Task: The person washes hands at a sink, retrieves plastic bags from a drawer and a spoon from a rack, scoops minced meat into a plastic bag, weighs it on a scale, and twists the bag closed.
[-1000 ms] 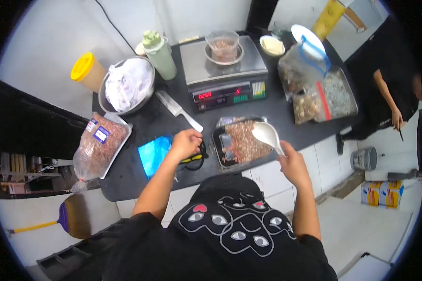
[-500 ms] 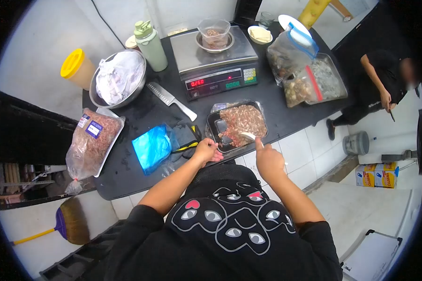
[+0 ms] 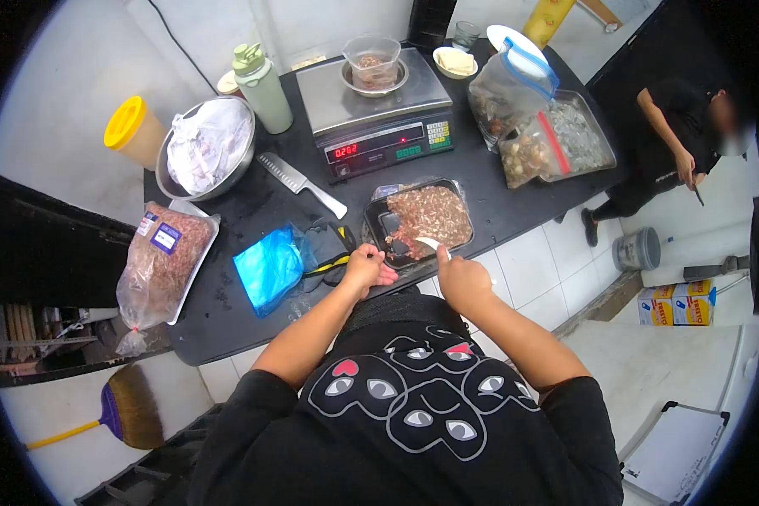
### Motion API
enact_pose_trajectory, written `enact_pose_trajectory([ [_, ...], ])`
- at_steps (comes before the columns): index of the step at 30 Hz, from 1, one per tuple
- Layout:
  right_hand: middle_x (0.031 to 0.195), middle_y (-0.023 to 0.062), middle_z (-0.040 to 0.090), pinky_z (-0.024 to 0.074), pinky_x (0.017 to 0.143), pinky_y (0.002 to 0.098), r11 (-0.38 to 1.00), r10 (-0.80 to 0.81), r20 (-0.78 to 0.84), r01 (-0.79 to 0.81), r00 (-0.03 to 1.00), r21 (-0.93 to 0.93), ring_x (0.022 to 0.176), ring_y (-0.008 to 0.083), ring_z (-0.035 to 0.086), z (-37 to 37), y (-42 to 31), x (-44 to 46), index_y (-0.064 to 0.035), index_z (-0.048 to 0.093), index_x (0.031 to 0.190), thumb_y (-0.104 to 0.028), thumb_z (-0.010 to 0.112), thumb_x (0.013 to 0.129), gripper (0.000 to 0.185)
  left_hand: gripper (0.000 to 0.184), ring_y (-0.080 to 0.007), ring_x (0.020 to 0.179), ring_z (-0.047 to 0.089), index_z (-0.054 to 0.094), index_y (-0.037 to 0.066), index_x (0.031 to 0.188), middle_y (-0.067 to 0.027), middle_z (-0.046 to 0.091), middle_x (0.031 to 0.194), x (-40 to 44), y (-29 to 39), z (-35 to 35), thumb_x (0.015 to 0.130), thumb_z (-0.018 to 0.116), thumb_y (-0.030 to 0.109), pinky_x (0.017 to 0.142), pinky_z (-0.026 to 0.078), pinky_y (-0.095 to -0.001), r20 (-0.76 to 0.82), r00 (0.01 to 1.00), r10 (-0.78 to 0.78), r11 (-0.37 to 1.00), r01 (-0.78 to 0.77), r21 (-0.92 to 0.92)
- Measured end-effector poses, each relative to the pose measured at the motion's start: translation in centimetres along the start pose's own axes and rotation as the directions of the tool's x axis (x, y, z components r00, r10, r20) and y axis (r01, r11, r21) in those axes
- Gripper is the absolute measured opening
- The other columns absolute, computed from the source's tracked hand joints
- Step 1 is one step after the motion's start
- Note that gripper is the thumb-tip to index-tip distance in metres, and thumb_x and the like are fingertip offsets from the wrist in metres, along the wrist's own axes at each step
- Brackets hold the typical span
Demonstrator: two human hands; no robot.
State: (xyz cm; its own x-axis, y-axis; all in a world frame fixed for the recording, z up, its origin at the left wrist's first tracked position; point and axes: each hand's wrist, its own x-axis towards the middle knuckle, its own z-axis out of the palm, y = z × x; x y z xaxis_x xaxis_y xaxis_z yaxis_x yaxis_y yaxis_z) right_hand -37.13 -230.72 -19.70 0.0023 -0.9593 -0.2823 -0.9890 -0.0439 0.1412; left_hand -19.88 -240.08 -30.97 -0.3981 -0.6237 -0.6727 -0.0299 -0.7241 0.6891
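A knife [image 3: 298,182] obstructs the gap between bowl [image 3: 246,160] and scale [image 3: 383,148].

Scale display [image 3: 347,152] reads 0.262, up from 0.260. Spoon [image 3: 429,243] now lowered to ground meat [image 3: 434,215]; left hand [image 3: 368,269] now at tray [image 3: 389,222].

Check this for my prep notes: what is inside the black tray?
Ground meat fills most of the black tray; the white spoon, held in the right hand, reaches in at the near edge. The bottom beneath the meat is covered.

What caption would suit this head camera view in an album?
Right hand dips a white spoon into ground meat in a black tray, near a scale.
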Motion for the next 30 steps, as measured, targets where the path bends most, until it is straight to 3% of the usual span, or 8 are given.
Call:
enact_pose_trajectory([
  [9, 0.078, 0.0168, 0.065, 0.0524, 0.058, 0.0378, 0.996, -0.054, 0.164, 0.041, 0.985, 0.083, 0.068, 0.0300, 0.066, -3.3, 0.2, 1.9, 0.0031, 0.048, 0.116, -0.008, 0.049, 0.080, 0.038, 0.009, -0.0272, 0.058, 0.064, 0.038, 0.008, 0.092, -0.0163, 0.058, 0.068, -0.2, 0.5, 0.1, 0.093, 0.045, 0.013, 0.046, 0.053, -0.0338, 0.010, 1.000, 0.025, 1.000, -0.025, -0.019],
  [12, 0.080, 0.0174, 0.065, 0.0527, 0.061, 0.0382, 0.984, -0.124, 0.124, 0.107, 0.984, 0.141, 0.073, 0.0307, 0.066, -3.0, -0.9, 2.9, 0.0036, 0.048, 0.114, -0.008, 0.048, 0.081, 0.035, 0.008, -0.0274, 0.059, 0.064, 0.038, 0.008, 0.091, -0.0160, 0.058, 0.069, -0.1, 0.1, 0.2, 0.093, 0.044, 0.013, 0.046, 0.053, -0.0336, 0.017, 1.000, 0.024, 1.000, -0.024, 0.003],
  [15, 0.083, 0.0180, 0.065, 0.0526, 0.065, 0.0397, 0.983, -0.065, 0.139, 0.039, 0.988, 0.178, 0.076, 0.0314, 0.066, -2.4, -2.0, 4.4, 0.0028, 0.053, 0.108, -0.009, 0.050, 0.079, 0.031, 0.007, -0.0285, 0.061, 0.064, 0.040, 0.009, 0.090, -0.0146, 0.058, 0.070, -0.3, -0.9, 0.2, 0.093, 0.045, 0.013, 0.048, 0.054, -0.0358, -0.002, 1.000, 0.013, 1.000, -0.013, 0.021],
  [18, 0.086, 0.0193, 0.065, 0.0521, 0.068, 0.0413, 0.956, -0.089, 0.310, -0.007, 0.946, 0.294, 0.079, 0.0322, 0.065, -3.2, 0.3, 5.8, 0.0013, 0.059, 0.098, -0.010, 0.052, 0.077, 0.025, 0.007, -0.0287, 0.061, 0.064, 0.040, 0.009, 0.090, -0.0142, 0.058, 0.070, -0.3, -1.0, -0.1, 0.093, 0.045, 0.013, 0.048, 0.054, -0.0353, -0.009, 1.000, 0.004, 1.000, -0.004, -0.017],
  [19, 0.083, 0.0203, 0.064, 0.0512, 0.066, 0.0422, 0.942, -0.051, 0.253, -0.038, 0.966, 0.335, 0.074, 0.0317, 0.065, 0.7, 1.4, 7.0, -0.0020, 0.063, 0.093, -0.009, 0.052, 0.074, 0.023, 0.003, -0.0265, 0.060, 0.064, 0.040, 0.007, 0.094, -0.0160, 0.059, 0.072, -0.3, -0.9, -0.2, 0.093, 0.041, 0.009, 0.048, 0.053, -0.0329, 0.011, 1.000, -0.004, 1.000, 0.004, -0.004],
  [22, 0.078, 0.0174, 0.065, 0.0505, 0.057, 0.0400, 0.778, -0.197, 0.297, -0.035, 0.934, 0.627, 0.066, 0.0284, 0.064, 1.8, 4.3, 7.7, -0.0020, 0.065, 0.094, -0.007, 0.051, 0.074, 0.025, 0.004, -0.0259, 0.060, 0.064, 0.042, 0.006, 0.094, -0.0159, 0.060, 0.072, -0.3, -0.7, -0.3, 0.093, 0.042, 0.010, 0.048, 0.053, -0.0322, 0.021, 1.000, -0.002, 0.998, 0.001, 0.062],
  [23, 0.061, 0.0077, 0.058, 0.0424, 0.043, 0.0314, 0.665, -0.230, 0.442, -0.192, 0.867, 0.722, 0.046, 0.0169, 0.053, 3.6, 5.2, 8.6, -0.0115, 0.062, 0.107, -0.010, 0.051, 0.076, 0.033, 0.004, -0.0256, 0.060, 0.064, 0.042, 0.006, 0.094, -0.0159, 0.060, 0.072, -0.4, -0.6, -0.4, 0.093, 0.041, 0.009, 0.048, 0.053, -0.0322, 0.024, 1.000, -0.001, 0.996, -0.001, 0.088],
  [30, 0.055, -0.0021, 0.048, 0.0324, 0.036, 0.0218, 0.313, -0.284, 0.443, -0.354, 0.850, 0.881, 0.040, 0.0058, 0.040, 3.3, 7.1, 7.4, -0.0173, 0.058, 0.119, -0.010, 0.048, 0.081, 0.039, 0.012, -0.0195, 0.055, 0.062, 0.053, 0.002, 0.096, -0.0119, 0.062, 0.070, -0.8, 0.6, -2.5, 0.089, 0.048, 0.010, 0.046, 0.050, -0.0292, 0.013, 1.000, 0.022, 0.926, -0.026, 0.377],
])
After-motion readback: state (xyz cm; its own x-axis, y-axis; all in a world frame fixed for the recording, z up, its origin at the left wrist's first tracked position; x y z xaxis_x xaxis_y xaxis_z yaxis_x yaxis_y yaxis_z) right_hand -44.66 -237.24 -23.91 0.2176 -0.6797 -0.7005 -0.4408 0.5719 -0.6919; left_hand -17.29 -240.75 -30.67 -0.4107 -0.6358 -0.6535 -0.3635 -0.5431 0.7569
